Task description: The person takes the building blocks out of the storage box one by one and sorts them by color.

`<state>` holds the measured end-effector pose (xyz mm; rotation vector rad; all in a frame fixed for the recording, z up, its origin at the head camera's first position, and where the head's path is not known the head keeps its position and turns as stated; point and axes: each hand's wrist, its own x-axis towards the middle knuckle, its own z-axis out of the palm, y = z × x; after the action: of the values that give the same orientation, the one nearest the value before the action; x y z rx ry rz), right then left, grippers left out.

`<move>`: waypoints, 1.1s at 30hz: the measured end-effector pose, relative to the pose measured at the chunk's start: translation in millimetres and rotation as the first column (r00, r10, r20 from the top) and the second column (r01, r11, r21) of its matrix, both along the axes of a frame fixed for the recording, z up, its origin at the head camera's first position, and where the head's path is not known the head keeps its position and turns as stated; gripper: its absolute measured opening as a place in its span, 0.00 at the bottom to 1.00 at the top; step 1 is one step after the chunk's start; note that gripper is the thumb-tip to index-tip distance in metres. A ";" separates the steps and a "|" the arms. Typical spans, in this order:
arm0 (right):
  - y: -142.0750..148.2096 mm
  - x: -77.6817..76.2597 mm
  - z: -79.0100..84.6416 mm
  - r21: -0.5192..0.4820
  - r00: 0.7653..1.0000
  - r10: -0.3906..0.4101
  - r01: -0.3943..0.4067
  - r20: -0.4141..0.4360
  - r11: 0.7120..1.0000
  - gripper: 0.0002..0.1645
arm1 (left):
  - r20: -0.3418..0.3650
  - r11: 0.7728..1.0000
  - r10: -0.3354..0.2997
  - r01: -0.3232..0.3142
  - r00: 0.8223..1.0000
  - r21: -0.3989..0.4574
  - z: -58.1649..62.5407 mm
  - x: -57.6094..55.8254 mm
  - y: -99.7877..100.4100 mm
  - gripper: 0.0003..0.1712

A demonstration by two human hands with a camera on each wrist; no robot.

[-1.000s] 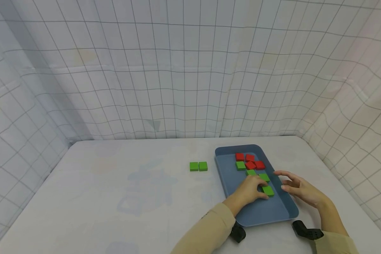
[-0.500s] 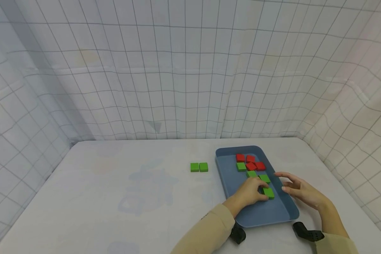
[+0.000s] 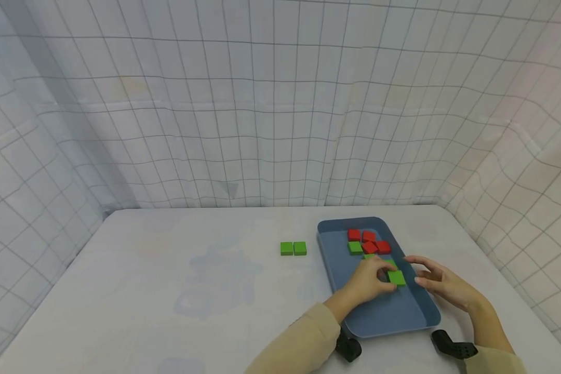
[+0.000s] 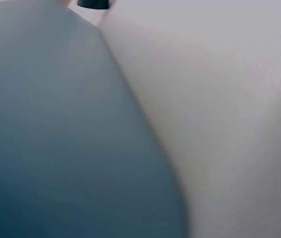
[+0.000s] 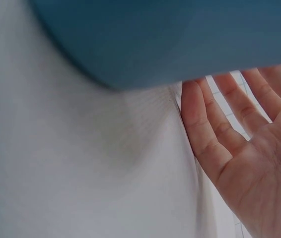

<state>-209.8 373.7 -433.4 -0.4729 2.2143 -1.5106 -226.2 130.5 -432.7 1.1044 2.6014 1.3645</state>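
Observation:
A blue-grey tray lies on the right part of the table. Over it my left hand pinches a green square block between thumb and fingers, and the block looks raised a little off the tray floor. Behind that hand lie further green blocks, partly covered by the fingers, and a cluster of red blocks. My right hand is beside the tray's right rim, fingers loosely bent and holding nothing. The right wrist view shows its palm near the tray wall. The left wrist view shows no block.
Two green blocks sit side by side on the white table, left of the tray. Dark wrist devices are at both wrists. A white gridded curtain stands behind the table and along its sides.
My left hand has lifted the pinched green block slightly and brought it a little away from me. The right hand has stayed beside the rim.

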 end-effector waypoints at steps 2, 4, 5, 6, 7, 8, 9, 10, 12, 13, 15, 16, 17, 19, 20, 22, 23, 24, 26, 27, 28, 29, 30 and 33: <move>0.1 -0.3 0.1 0.018 1.000 -0.004 0.005 -0.006 1.000 0.32 | 0.035 1.000 0.010 -0.011 0.999 0.024 4.0 0.6 -2.2 0.18; 0.3 -0.2 -0.3 0.031 1.000 -0.015 0.016 -0.009 0.999 0.32 | 0.043 0.999 0.019 -0.021 0.999 0.033 7.3 0.9 -5.0 0.18; 0.5 0.0 -0.7 0.038 1.000 -0.021 0.021 -0.013 0.999 0.32 | 0.050 0.999 0.024 -0.025 0.998 0.032 9.2 1.3 -6.7 0.18; 0.7 0.2 -1.1 0.041 1.000 -0.026 0.027 -0.012 0.999 0.32 | 0.061 0.999 0.026 -0.028 0.998 0.038 11.0 1.6 -8.7 0.18; 0.8 0.4 -1.4 0.039 0.999 -0.031 0.031 -0.010 0.999 0.32 | 0.064 0.999 0.027 -0.029 0.998 0.043 12.6 2.1 -11.1 0.18; 0.8 0.5 -1.6 0.034 0.999 -0.034 0.035 -0.008 0.999 0.32 | 0.064 0.998 0.027 -0.030 0.998 0.046 14.4 2.5 -13.7 0.19; 0.8 0.5 -1.8 0.030 0.999 -0.037 0.037 -0.007 0.999 0.32 | 0.066 0.998 0.028 -0.031 0.997 0.051 15.5 2.3 -16.0 0.19; 0.7 0.6 -1.9 0.028 0.999 -0.038 0.039 -0.006 0.999 0.32 | 0.065 0.998 0.028 -0.032 0.997 0.058 16.2 2.0 -18.6 0.19; 0.5 0.5 -1.9 0.030 0.999 -0.039 0.039 -0.011 0.999 0.31 | 0.063 0.997 0.026 -0.031 0.998 0.074 16.8 1.0 -23.9 0.18; 0.2 0.4 -1.8 0.034 0.999 -0.039 0.039 -0.015 0.999 0.31 | 0.055 0.996 0.026 -0.030 0.998 0.078 16.7 0.3 -26.7 0.18; -0.2 0.1 -1.5 0.042 0.999 -0.037 0.038 -0.020 0.998 0.31 | 0.043 0.995 0.023 -0.027 0.999 0.092 15.9 -1.8 -31.8 0.18; -0.4 -0.2 -1.3 0.044 0.999 -0.035 0.036 -0.021 0.998 0.31 | 0.035 0.995 0.022 -0.025 0.999 0.097 16.0 -2.7 -34.7 0.18; -0.5 -0.4 -1.0 0.044 0.999 -0.034 0.034 -0.020 0.998 0.31 | 0.028 0.994 0.021 -0.023 0.999 0.103 16.3 -3.4 -37.8 0.18; -0.5 -0.8 -0.8 0.038 0.999 -0.029 0.030 -0.014 0.999 0.31 | 0.021 0.993 0.023 -0.025 1.000 0.115 17.6 -5.0 -43.9 0.18; -0.5 -0.9 -0.8 0.029 1.000 -0.028 0.028 -0.010 0.999 0.31 | 0.025 0.992 0.023 -0.026 0.999 0.124 18.6 -5.5 -47.4 0.19; -0.5 -0.9 -0.9 0.016 1.000 -0.025 0.025 -0.006 1.000 0.31 | 0.045 0.989 0.030 -0.036 0.999 0.144 20.9 -6.3 -54.5 0.19; -0.5 -0.8 -1.0 0.011 1.000 -0.024 0.024 -0.005 1.000 0.31 | 0.057 0.987 0.035 -0.043 0.998 0.152 21.8 -6.8 -58.1 0.19; -0.4 -0.7 -1.2 0.006 1.000 -0.023 0.023 -0.006 1.000 0.31 | 0.068 0.986 0.040 -0.050 0.997 0.159 22.8 -7.3 -61.6 0.19; -0.6 -0.4 -1.4 -0.003 1.000 -0.023 0.022 -0.006 1.000 0.31 | 0.084 0.985 0.049 -0.062 0.995 0.164 24.6 -7.9 -68.8 0.19; -0.6 -0.2 -1.4 -0.005 1.000 -0.020 0.020 -0.008 1.000 0.31 | 0.092 0.984 0.052 -0.067 0.994 0.165 25.1 -8.4 -72.1 0.19; -0.5 0.0 -1.4 -0.007 1.000 -0.018 0.018 -0.010 1.000 0.31 | 0.096 0.984 0.054 -0.070 0.994 0.165 25.5 -9.0 -75.5 0.19; -0.6 0.1 -1.3 -0.007 1.000 -0.017 0.017 -0.013 1.000 0.32 | 0.097 0.984 0.055 -0.070 0.994 0.164 25.9 -9.6 -78.9 0.19; -0.5 0.3 -1.1 -0.008 1.000 -0.017 0.017 -0.013 1.000 0.32 | 0.100 0.984 0.053 -0.069 0.994 0.167 26.1 -10.4 -82.3 0.19; -0.1 1.0 -0.4 -0.005 1.000 -0.018 0.018 -0.019 1.000 0.31 | 0.111 0.982 0.040 -0.059 0.993 0.178 25.7 -13.1 -92.6 0.19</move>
<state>-208.9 373.6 -433.8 -0.4723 2.2354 -1.5271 -239.2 37.8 -407.0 0.9600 2.4871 1.6497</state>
